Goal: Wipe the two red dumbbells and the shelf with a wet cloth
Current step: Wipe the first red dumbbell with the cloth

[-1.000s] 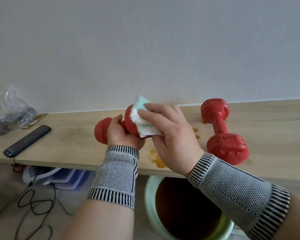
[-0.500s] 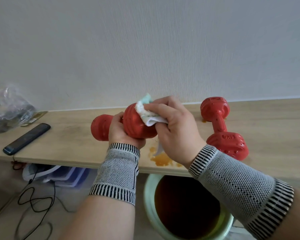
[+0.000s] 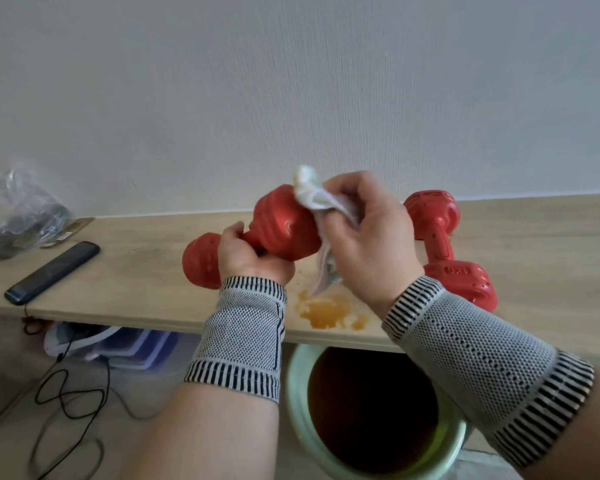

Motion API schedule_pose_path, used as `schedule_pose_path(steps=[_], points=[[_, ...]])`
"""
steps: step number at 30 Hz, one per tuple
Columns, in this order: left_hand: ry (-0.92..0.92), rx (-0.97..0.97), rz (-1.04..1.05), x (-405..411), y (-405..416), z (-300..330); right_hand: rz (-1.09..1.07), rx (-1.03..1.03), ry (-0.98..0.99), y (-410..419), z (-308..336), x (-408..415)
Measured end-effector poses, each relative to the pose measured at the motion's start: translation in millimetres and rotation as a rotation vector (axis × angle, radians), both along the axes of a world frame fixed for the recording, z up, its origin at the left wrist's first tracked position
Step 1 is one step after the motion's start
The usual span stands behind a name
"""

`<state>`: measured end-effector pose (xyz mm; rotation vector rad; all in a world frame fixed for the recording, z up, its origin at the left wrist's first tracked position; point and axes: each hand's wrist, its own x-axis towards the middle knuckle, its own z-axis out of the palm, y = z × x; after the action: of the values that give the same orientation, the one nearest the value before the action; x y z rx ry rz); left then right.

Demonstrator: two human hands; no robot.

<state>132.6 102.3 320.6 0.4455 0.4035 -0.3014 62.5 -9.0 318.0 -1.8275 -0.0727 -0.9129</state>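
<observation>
Nearest to us, below the front edge of the shelf (image 3: 125,271), stands a pale green bucket (image 3: 293,393) with dark brown liquid in it. To its left on the floor we see a loose black cable (image 3: 70,403) and, tucked under the shelf, a stack of bluish plastic trays (image 3: 136,348).

Both our forearms wear grey knitted wrist bands with striped cuffs. On the shelf's front edge, between our wrists, lies an orange-brown spill (image 3: 329,311).

Our left hand (image 3: 246,254) is curled round the handle of the held dumbbell (image 3: 281,225), which is lifted clear of the shelf and tilted, its right head higher than its left head. Our right hand (image 3: 364,233) pinches the cloth (image 3: 312,195) with bent fingers and presses it against the upper right head of that dumbbell; a tail of the cloth hangs down from the palm toward the spill, and we cannot tell whether it touches the wood.

Behind the right hand the second dumbbell (image 3: 461,268) lies on the shelf, one head near the back edge by the wall, the other nearer the front; the hand hides part of it.

Toward the left end of the shelf a dark phone (image 3: 52,268) lies slantwise near the front edge. Beyond it, at the far left by the wall, sits a crumpled clear plastic bag (image 3: 18,213), its contents too blurred to name.
</observation>
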Motion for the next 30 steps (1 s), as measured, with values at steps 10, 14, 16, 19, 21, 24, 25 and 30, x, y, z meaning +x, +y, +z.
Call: schedule_pose_path(steps=[10,14,16,19,21,24,25,30], points=[[-0.136,0.181,0.089,7.0,-2.6,-8.8,-0.011,-0.361,0.029,-4.9,-29.7,12.8],[-0.217,0.295,0.026,0.3,-7.3,-3.6,-0.173,-0.546,0.008,-8.5,-29.1,17.3],[-0.224,0.339,-0.006,-3.0,-10.0,-2.2,-0.116,-0.454,0.039,-8.6,-20.4,16.8],[-0.291,0.436,-0.045,-6.3,-15.3,-3.4,0.019,-0.157,0.202,-16.8,-9.6,20.1],[-0.340,0.510,-0.045,-8.0,-18.7,-4.4,0.135,0.180,0.388,-27.3,-4.6,21.9],[-0.399,0.631,-0.020,-9.0,-21.1,-5.2,0.074,0.172,0.440,-26.9,-6.1,19.0],[-0.401,0.651,-0.010,-8.4,-20.8,-5.1,0.004,0.024,0.379,-23.4,-9.2,17.6],[-0.316,0.690,0.046,-2.5,-12.7,-5.8,0.024,-0.465,0.006,-7.3,-15.8,5.0]])
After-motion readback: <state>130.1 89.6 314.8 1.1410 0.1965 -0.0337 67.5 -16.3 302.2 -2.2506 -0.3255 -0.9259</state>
